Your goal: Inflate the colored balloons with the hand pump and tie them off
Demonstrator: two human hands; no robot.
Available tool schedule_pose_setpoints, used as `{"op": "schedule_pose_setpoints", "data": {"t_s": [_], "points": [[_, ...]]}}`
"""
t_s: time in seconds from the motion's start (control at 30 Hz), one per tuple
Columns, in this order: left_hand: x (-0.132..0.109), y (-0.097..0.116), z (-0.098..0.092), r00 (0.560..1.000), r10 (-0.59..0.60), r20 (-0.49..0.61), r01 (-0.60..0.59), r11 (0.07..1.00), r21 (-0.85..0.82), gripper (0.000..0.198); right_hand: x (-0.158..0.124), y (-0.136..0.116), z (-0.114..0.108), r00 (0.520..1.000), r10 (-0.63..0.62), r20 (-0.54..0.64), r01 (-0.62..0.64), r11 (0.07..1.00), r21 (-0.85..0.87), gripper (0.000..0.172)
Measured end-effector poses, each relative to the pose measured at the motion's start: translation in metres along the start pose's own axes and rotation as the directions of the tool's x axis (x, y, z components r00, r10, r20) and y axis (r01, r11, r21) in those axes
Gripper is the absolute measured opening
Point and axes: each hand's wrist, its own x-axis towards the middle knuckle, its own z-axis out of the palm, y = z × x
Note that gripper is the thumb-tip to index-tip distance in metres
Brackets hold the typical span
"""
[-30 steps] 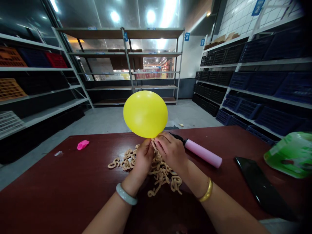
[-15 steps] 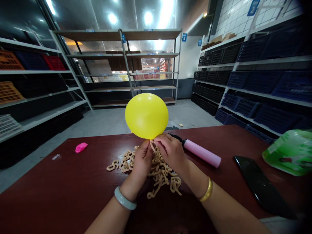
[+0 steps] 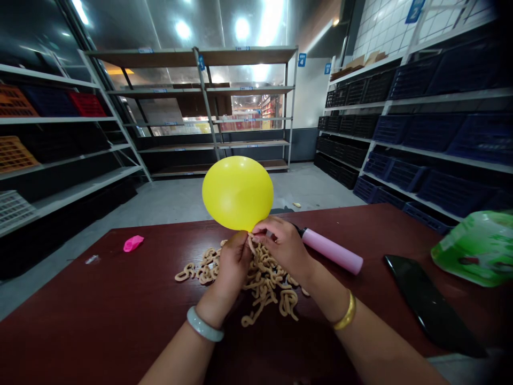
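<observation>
An inflated yellow balloon [image 3: 238,192] stands up above the table, its neck pointing down between my hands. My left hand [image 3: 235,255] pinches at the neck from the left with thumb and fingers. From the right, the fingertips of my right hand [image 3: 285,243] are closed at the same spot. A short tan strand hangs just under the neck, between the fingers; whether it is tied to the balloon I cannot tell. Below and behind both hands lies a pile of tan, twisted snack-like rings [image 3: 262,291], partly covered by the hands.
On the dark red table [image 3: 100,315] lie a pink deflated balloon [image 3: 133,243], a clear plastic scrap [image 3: 92,259], a pink hand pump [image 3: 332,251], a black phone-like slab [image 3: 428,305] and a green bag [image 3: 475,248]. Shelves with crates [image 3: 420,131] line the room.
My right hand has shifted slightly right and down, its fingers lifting a little around the neck. The balloon has moved slightly left and down. My left hand stays nearly in place.
</observation>
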Motion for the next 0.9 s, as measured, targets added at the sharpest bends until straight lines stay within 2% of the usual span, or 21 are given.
{"op": "schedule_pose_setpoints", "data": {"t_s": [0.17,0.37,0.5,0.63,0.73,0.8,0.9], "points": [[0.000,-0.002,-0.001,1.000,0.018,0.022,-0.020,0.994,0.111,0.019,0.002,0.002,0.000,0.992,0.128,0.020,-0.129,0.991,0.047,0.010],[0.000,-0.005,-0.002,0.996,0.090,0.021,-0.093,0.975,0.201,0.018,0.004,0.002,-0.002,0.980,0.190,0.065,-0.198,0.964,0.177,0.009],[0.002,-0.004,-0.004,0.991,0.127,0.049,-0.135,0.966,0.222,0.019,0.005,0.001,-0.004,0.964,0.250,0.087,-0.265,0.910,0.318,0.011],[0.004,0.002,-0.006,0.995,0.093,0.037,-0.098,0.981,0.169,0.022,0.005,-0.001,-0.003,0.934,0.341,0.108,-0.349,0.807,0.475,0.017],[0.004,0.006,-0.004,0.999,0.003,-0.044,-0.002,1.000,0.020,0.023,0.003,-0.005,0.001,0.869,0.462,0.180,-0.461,0.619,0.636,0.024],[0.002,0.007,0.002,0.986,-0.127,-0.104,0.105,0.975,-0.196,0.024,0.002,-0.008,0.006,0.826,0.522,0.213,-0.496,0.496,0.713,0.027],[-0.001,0.006,0.012,0.935,-0.348,-0.070,0.255,0.796,-0.548,0.026,-0.001,-0.011,0.014,0.779,0.581,0.236,-0.508,0.362,0.782,0.030]]}}
